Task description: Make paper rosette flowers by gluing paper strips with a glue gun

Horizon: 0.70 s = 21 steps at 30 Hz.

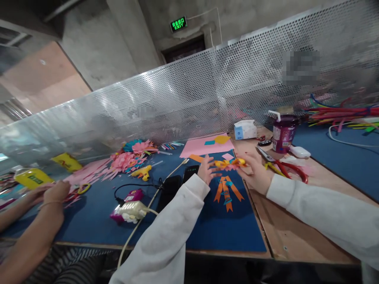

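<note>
At centre frame, my right hand (255, 172) pinches a yellow-and-orange paper ornament (228, 163); my left hand (206, 169), fingers spread, touches its other end above orange paper strips (226, 191).

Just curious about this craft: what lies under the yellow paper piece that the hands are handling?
Orange paper strips lie fanned on the blue mat below the yellow paper piece. The left hand and right hand cover whatever is beneath them.
</note>
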Each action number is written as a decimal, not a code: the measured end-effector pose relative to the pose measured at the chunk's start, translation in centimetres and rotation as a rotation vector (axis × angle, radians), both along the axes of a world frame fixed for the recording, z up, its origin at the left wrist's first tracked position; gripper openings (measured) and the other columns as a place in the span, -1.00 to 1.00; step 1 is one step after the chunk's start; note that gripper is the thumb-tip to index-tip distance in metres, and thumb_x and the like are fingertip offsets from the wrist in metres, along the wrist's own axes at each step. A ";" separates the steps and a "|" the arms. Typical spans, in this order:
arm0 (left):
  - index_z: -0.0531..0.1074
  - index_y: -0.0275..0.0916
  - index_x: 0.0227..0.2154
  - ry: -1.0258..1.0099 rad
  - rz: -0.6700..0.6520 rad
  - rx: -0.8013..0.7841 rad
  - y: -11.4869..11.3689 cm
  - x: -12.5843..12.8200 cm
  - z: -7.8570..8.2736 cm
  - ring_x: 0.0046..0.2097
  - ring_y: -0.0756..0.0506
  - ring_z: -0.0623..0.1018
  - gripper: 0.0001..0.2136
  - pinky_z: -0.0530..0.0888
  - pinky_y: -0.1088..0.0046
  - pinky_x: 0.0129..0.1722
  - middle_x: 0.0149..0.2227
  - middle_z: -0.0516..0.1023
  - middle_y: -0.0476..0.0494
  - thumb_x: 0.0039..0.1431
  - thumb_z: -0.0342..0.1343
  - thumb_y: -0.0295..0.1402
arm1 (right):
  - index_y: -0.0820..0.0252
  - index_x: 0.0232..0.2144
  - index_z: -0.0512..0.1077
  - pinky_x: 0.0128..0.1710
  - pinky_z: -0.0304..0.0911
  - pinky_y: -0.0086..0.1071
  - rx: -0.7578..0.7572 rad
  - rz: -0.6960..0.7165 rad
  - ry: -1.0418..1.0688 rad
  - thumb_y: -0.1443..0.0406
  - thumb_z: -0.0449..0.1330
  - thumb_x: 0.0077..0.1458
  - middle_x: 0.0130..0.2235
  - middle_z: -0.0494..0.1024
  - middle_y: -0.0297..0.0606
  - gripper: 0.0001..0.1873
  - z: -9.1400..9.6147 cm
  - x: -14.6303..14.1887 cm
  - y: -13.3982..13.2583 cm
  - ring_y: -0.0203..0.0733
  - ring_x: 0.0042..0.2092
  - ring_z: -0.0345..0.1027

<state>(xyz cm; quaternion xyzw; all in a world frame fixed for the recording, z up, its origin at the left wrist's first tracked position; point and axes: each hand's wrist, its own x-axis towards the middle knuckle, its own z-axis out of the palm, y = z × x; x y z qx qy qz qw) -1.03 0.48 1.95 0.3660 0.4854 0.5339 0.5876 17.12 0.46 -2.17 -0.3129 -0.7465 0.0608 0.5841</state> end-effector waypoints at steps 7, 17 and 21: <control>0.40 -0.28 -0.51 -0.083 -0.260 0.049 -1.5 0.8 -0.3 -0.53 -0.03 0.47 -0.61 0.43 0.43 -0.53 -0.53 0.48 -0.08 -0.33 0.35 -0.12 | -0.22 -0.14 0.43 0.14 0.05 -0.02 0.307 0.021 -0.375 0.23 0.05 0.19 -0.14 0.55 -0.39 -0.75 -0.4 2.1 -0.1 -0.13 -0.06 0.34; 0.45 -0.33 -0.41 -0.104 -0.231 0.224 -1.8 0.9 -0.9 -0.34 -0.07 0.54 -0.61 0.45 0.36 -0.22 -0.39 0.56 -0.13 -0.37 0.40 -0.28 | -0.07 -0.05 0.30 -0.07 0.32 -0.07 0.478 -0.095 -0.265 0.36 0.10 0.09 -0.01 0.34 -0.15 -0.64 0.4 0.2 -1.5 -0.02 0.05 0.25; 0.45 -0.32 -0.42 -0.109 -0.136 0.287 -1.9 1.2 -0.8 -0.37 -0.04 0.54 -0.60 0.45 0.40 -0.25 -0.40 0.56 -0.09 -0.39 0.40 -0.27 | 0.09 0.07 0.09 -0.05 0.30 -0.01 0.387 0.017 -0.145 0.43 0.03 0.02 0.03 0.26 -0.02 -0.47 0.8 -0.2 -1.8 0.03 0.08 0.22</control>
